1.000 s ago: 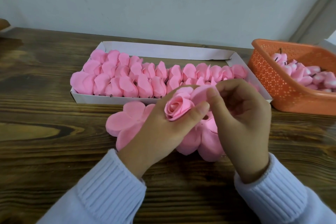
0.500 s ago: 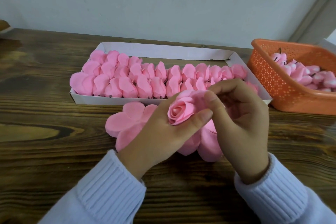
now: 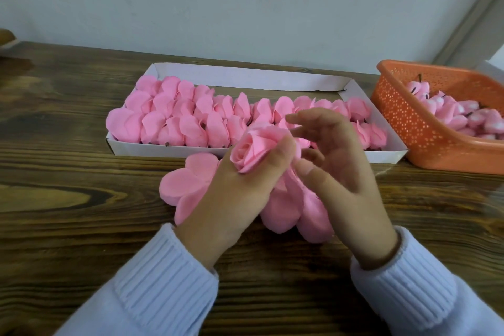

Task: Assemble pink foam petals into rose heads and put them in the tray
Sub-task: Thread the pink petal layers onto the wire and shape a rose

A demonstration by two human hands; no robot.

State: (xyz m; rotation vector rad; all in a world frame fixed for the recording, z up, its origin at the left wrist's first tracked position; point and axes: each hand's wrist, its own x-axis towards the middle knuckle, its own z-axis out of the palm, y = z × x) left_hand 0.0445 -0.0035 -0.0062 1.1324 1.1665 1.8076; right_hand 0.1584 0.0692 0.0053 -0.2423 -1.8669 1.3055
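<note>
Left hand: the left hand (image 3: 237,196), nearest me and in front of the tray, pinches a rose head between thumb and fingers.
Rose head: the rose head (image 3: 255,150) is lifted off the counter just before the tray's near wall, its centre tightly rolled.
Right hand: the right hand (image 3: 341,169) is spread wide and holds nothing. It sits just beside the rose, too blurred to say whether a fingertip touches it.
Petal sheets: flat flower-shaped petal sheets (image 3: 188,183) lie on the counter (image 3: 68,199) under both hands, against the tray's front.
Tray: the white card tray (image 3: 245,78) holds packed rows of finished rose heads (image 3: 174,120). A bare strip shows along its far wall.
Basket: the orange perforated basket (image 3: 403,120), touching or nearly touching the tray's right end, holds a heap of small pink buds (image 3: 461,117) with dark stems.
Progress: I'd say well along, with the tray mostly filled.
Left to do: this rose likely needs its outer sheets or a place in the tray, and the basket suggests many more.
</note>
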